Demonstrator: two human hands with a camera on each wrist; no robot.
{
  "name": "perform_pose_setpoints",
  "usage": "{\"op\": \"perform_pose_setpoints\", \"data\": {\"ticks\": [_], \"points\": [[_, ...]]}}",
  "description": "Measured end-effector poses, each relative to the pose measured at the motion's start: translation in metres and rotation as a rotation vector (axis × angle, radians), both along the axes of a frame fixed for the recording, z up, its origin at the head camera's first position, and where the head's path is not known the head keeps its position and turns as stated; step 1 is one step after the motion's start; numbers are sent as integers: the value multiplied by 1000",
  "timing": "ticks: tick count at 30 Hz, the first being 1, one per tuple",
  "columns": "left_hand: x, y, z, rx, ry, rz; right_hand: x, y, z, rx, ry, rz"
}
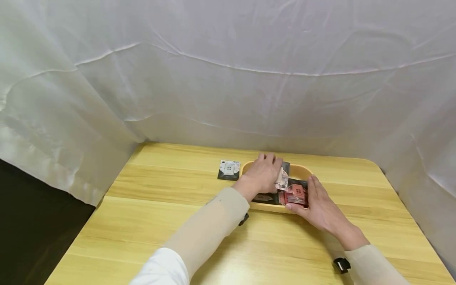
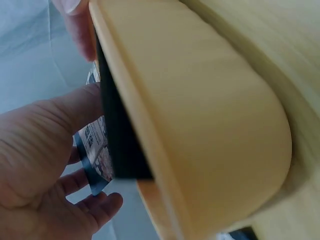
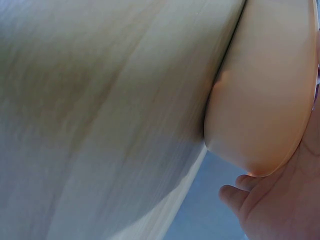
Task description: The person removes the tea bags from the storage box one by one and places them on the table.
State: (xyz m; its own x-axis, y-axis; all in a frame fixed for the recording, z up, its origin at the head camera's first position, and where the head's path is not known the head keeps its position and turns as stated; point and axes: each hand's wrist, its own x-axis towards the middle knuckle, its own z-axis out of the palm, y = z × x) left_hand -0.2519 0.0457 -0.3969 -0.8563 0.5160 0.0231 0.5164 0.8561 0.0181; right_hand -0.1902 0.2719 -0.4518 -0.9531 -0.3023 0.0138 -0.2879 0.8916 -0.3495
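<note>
One packet (image 1: pixel 282 180), pinched by the left hand (image 1: pixel 261 174) at the tray (image 1: pixel 301 171), seems mid-placing, probably needing release next; right hand (image 1: pixel 318 208), spread wide, braces tray.

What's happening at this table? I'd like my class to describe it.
Someone is handling small flat packets at a yellow container on a wooden table. Their left hand holds a patterned packet at the container, thumb on one side and fingers on the other. Their right hand rests against the container's right end. A red packet lies inside among darker ones, and a white-and-black packet lies on the table, left of the container.
</note>
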Motion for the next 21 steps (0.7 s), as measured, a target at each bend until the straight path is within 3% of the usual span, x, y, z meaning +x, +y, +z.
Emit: {"op": "perform_pose_setpoints", "data": {"ticks": [5,11,17,21], "points": [[3,-8,6,-44,52,-6,2,2,-1,2,2,-8],[1,-32,10,-35,49,20,2,2,-2,5,-4,-9],[-2,-76,22,29,15,54,3,1,-1,11,-24,-15],[-9,-115,28,73,-6,111,3,2,1,11,-23,-12]]}}
